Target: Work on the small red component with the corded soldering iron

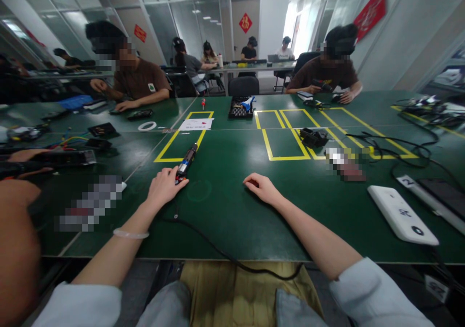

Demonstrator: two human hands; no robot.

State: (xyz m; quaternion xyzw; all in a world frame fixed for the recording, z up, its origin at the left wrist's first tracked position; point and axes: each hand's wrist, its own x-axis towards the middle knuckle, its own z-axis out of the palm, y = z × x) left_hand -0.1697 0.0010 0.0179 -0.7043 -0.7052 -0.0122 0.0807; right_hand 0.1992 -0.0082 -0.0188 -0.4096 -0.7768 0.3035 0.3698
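Note:
On the green table [218,230], my left hand [165,186] rests at the rear end of a black electric screwdriver [187,160], its fingers around that end. The tool lies with its tip pointing away, over the right part of a yellow taped outline. A black cable runs from it toward the table's front edge. My right hand [262,187] lies on the table to the right, fingers curled together, with nothing visible in them. Farther back stand a black tray [240,109] with a blue and white item on it and a red screwdriver [203,104].
A white power bank [403,215] lies at the right. A black device [313,137] and loose cables [378,140] are behind it. A white paper [196,124] and tape roll [147,126] lie farther back. Another person's arm [18,240] reaches in at the left.

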